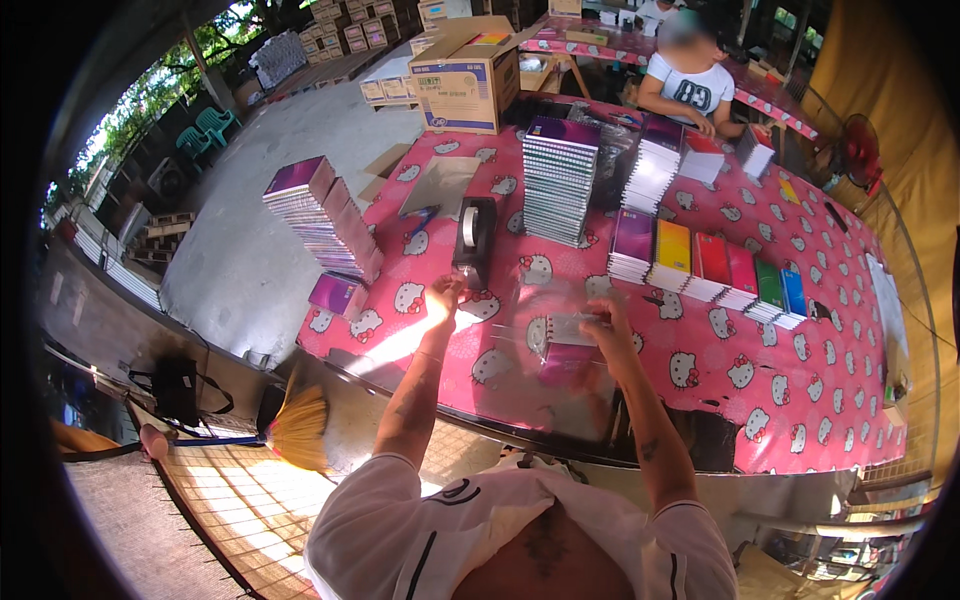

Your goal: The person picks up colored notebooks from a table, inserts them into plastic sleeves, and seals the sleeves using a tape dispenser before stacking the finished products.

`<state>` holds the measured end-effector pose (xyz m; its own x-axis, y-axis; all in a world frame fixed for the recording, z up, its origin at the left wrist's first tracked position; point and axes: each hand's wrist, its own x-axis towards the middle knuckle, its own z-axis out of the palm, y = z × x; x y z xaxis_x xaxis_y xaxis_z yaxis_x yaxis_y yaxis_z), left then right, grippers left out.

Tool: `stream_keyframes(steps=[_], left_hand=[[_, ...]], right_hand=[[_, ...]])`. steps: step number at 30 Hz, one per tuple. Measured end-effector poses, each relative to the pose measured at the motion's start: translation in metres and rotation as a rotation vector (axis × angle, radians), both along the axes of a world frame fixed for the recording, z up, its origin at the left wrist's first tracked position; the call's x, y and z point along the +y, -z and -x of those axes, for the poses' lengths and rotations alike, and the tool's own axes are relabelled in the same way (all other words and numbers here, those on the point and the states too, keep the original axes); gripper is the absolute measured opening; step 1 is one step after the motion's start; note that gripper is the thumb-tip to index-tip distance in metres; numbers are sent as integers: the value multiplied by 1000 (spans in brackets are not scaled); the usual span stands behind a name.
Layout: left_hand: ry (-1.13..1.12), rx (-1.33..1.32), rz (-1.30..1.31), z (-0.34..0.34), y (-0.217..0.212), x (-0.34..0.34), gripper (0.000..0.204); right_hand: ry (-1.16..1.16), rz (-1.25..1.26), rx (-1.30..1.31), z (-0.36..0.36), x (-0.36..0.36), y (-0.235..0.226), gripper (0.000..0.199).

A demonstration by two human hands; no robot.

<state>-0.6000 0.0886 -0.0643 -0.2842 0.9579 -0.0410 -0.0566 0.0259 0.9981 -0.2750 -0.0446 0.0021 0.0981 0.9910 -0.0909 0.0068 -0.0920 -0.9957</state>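
Observation:
My left hand (444, 298) is at the near end of a black tape dispenser (476, 262), its fingers pinched at the end of the clear adhesive tape. Strong sunlight on these fingers hides the fine detail. My right hand (608, 326) grips a spiral notebook with a purple cover (568, 364), low over the near table edge. Loose clear plastic film (522, 332) is around the notebook and shines at its left. Left of my left hand, a tall leaning stack of purple notebooks (325, 215) stands near a small purple-topped pile (338, 295).
On the pink patterned table (690, 340) stand a tall spiral notebook stack (560, 185), another stack (652, 165) and a row of colored notebooks (710, 268). Farther back are an open carton (462, 90) and a seated co-worker (688, 85) handling notebooks. A broom (298, 428) lies at lower left.

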Motion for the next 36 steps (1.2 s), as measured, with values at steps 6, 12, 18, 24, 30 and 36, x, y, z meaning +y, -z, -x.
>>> stream_keyframes(steps=[6, 12, 18, 24, 30, 36], left_hand=[[550, 1273, -494, -55, -132, -9, 25], [1587, 1370, -380, -188, -187, -3, 19], [1709, 8, 513, -124, -11, 51, 45], [872, 1005, -403, -158, -120, -36, 62], [745, 1318, -641, -167, -105, -103, 83], [750, 469, -138, -114, -87, -128, 75]], right_hand=[[16, 9, 23, -2, -4, -2, 45], [57, 22, 38, -10, -2, 0, 48], [-75, -43, 148, 10, 4, -1, 52], [463, -63, 567, -10, -51, 48, 36], [-382, 404, 977, 69, -92, 103, 45], [-136, -70, 1144, 38, -72, 49, 57]])
